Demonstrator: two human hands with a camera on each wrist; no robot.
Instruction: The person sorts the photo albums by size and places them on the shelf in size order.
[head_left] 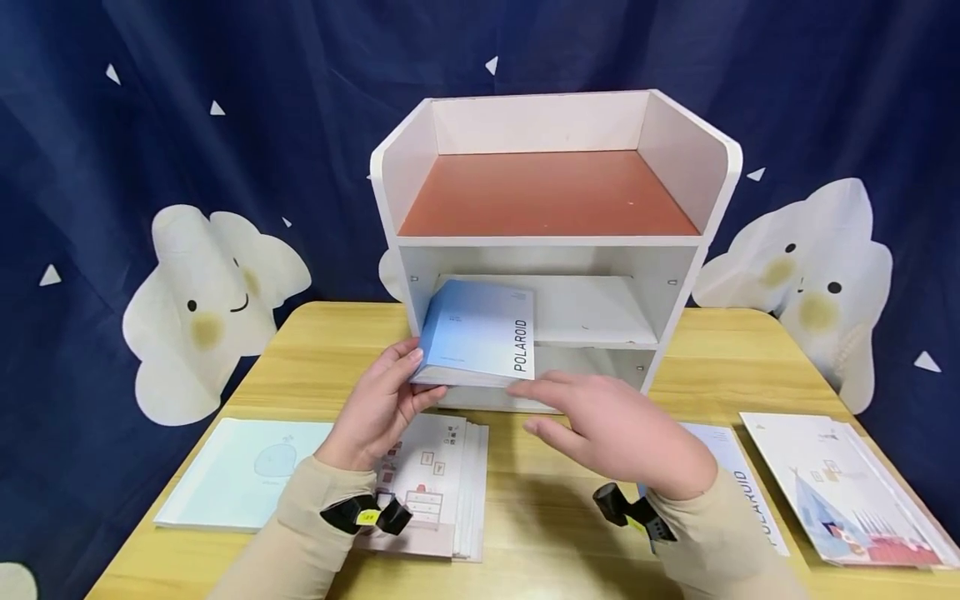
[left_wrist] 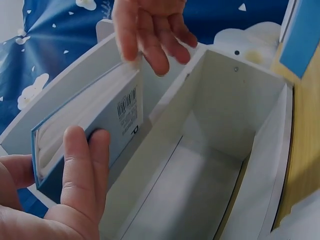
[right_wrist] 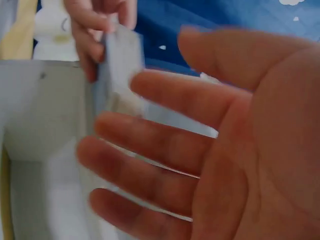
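In the left hand [head_left: 381, 404] is a partly covered book [head_left: 477, 329].

Blue POLAROID album [head_left: 480, 329], closed, seemingly partly over white shelf [head_left: 592, 312]

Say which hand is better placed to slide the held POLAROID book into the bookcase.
Left hand, probably: its grip holds the POLAROID book by a corner; the right hand holds nothing.
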